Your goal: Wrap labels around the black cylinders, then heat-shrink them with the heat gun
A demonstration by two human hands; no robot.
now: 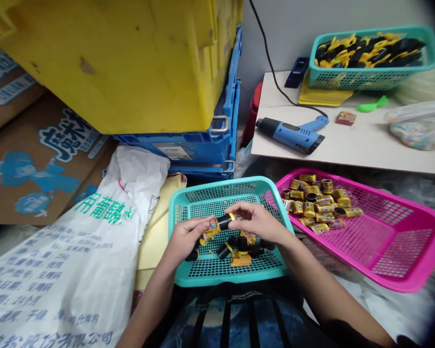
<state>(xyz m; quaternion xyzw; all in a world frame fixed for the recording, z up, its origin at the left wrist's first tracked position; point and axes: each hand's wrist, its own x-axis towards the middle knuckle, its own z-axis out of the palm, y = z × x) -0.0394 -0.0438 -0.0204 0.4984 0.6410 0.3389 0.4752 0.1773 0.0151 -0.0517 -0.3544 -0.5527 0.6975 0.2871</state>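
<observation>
Over a teal plastic basket [261, 276], my left hand [186, 237] and my right hand [257, 221] hold one small yellow-and-black plastic toy piece [224, 222] between them. My left fingers pinch its yellow printed end. The fingers of my right hand close round the other end, by a yellow ring on the black cylinder. Beneath my hands, several similar pieces [241, 258] with black cylinders and yellow parts lie loose in the basket, which rests at my lap. My fingers partly hide the held piece.
To the right, a pink basket [391, 241] holds many yellow labelled cylinders [324, 208]. A blue heat gun [293, 135] lies on the white table [366, 150], below another teal basket [373, 77] full of parts. Yellow [148, 63] and blue crates [203, 150] and a white sack [76, 270] stand left.
</observation>
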